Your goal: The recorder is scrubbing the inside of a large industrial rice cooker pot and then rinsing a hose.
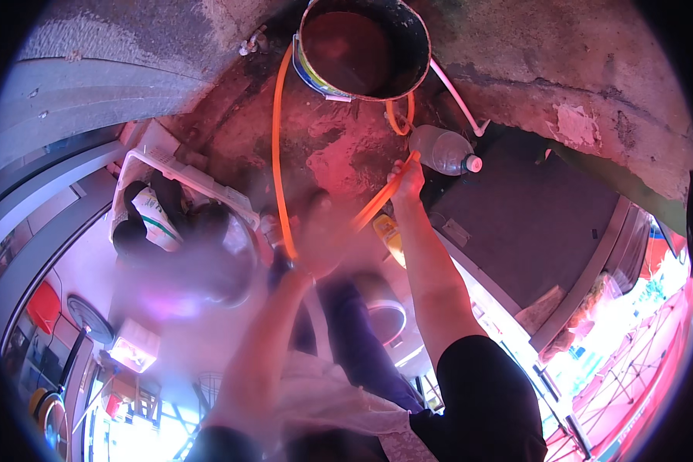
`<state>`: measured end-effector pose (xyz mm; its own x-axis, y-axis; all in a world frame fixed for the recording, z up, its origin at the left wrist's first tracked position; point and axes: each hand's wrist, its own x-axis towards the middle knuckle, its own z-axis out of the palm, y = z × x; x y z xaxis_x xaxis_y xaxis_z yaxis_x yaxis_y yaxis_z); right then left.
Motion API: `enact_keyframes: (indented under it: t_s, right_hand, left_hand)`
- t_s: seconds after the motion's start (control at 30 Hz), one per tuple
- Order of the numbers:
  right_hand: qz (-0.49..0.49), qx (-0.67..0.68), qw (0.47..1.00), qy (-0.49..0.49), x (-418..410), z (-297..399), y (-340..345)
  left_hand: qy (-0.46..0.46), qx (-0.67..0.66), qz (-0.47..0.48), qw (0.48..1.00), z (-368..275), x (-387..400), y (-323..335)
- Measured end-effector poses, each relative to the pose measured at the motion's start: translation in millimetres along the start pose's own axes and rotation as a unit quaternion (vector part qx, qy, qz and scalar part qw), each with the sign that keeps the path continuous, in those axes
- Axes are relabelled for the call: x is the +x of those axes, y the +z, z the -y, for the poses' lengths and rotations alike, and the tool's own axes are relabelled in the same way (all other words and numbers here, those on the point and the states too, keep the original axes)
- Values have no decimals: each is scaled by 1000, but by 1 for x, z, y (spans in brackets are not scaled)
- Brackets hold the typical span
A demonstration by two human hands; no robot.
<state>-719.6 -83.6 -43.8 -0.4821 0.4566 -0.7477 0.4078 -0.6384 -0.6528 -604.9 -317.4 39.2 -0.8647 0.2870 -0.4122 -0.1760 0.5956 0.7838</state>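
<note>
An orange hose runs down from beside the bucket to my left hand, which is closed around it and partly lost in a hazy blur. From there the hose slants up to my right hand, whose fingers grip it near the clear plastic bottle. That bottle lies on its side with a pinkish cap. Beyond both hands stands a paint bucket with dark contents and a dirty rim. A loop of orange hose shows just below the bucket's right side.
A white plastic crate holding a bag and dark items stands at left. A yellow bottle sits by my right forearm. A white pipe reaches from behind the bucket. Rough concrete walls bound the wet floor; a dark flat panel lies right.
</note>
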Motion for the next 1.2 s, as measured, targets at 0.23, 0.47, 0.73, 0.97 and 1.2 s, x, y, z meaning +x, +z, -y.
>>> enact_keyframes:
  t_s: [0.23, 0.47, 0.73, 0.97, 1.2]
  right_hand:
    - [-25, -37, 998, 32, 13, 18, -11]
    - [14, -21, 996, 82, 29, 25, 2]
    - [49, -183, 978, -89, 45, 49, 30]
    - [-22, -174, 984, -46, 34, 35, 73]
    - [89, -308, 945, 57, 58, -2, 74]
  left_hand:
    - [-45, -135, 128, 982, -44, 18, -20]
    - [1, -75, 64, 995, -16, 26, 11]
    - [-42, -186, 105, 976, -71, 43, -32]
    - [143, 34, -7, 989, 12, 33, -40]
    - [-113, -175, -15, 978, 28, 11, -52]
